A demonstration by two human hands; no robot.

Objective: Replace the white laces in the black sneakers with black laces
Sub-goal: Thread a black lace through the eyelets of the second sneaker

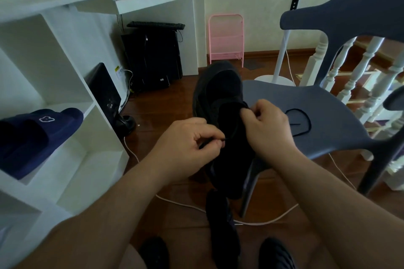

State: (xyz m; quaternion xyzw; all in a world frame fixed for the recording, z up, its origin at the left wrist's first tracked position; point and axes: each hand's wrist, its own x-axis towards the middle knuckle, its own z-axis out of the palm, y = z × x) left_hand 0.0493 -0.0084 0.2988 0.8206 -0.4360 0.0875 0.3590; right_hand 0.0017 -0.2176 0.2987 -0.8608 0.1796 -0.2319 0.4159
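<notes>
Both hands engaged: left hand (185,144) pinches black lace (215,140) tip; right hand (265,126) grips sneaker (218,94) tongue. Threading under way; next, feed tip through eyelet.

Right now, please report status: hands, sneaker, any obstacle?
Left hand pinches black lace end. Right hand grips sneaker tongue. Spare black lace on chair seat. Nothing in the way.

Left grip (192,142) pinched, fingers curled; right grip (267,125) curled, pinching; both forearms extended.
</notes>
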